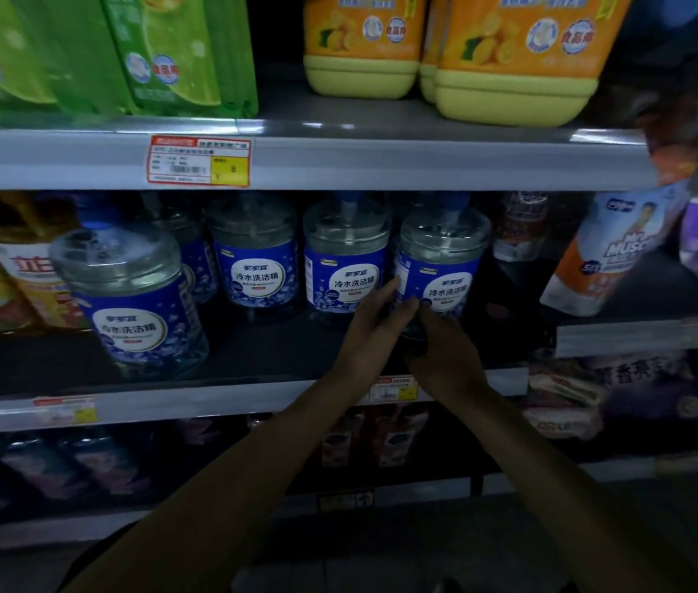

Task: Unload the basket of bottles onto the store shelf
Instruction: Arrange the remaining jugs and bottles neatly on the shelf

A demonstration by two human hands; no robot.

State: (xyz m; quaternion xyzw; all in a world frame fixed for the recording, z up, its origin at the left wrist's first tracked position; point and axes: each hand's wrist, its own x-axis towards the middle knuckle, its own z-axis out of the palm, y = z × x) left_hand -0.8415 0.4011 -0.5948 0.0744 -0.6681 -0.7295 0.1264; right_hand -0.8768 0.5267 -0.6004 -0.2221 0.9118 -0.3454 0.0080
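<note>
Left hand (375, 321) flat-fingered against bottle (441, 267), right hand (445, 350) with grip curled round its base. Likely seating it on shelf (218, 365); next, nudge square, then let go.

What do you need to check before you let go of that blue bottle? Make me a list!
1. The blue bottle stands upright on the shelf: ok.
2. Its label faces the front: ok.
3. It stands in the row beside the neighbour bottle: ok.
4. The left hand and right hand are both at its lower part: ok.
5. Its base sits flat on the shelf: cannot tell, the hands hide it.
6. Bare shelf is left for more bottles: ok.
</note>
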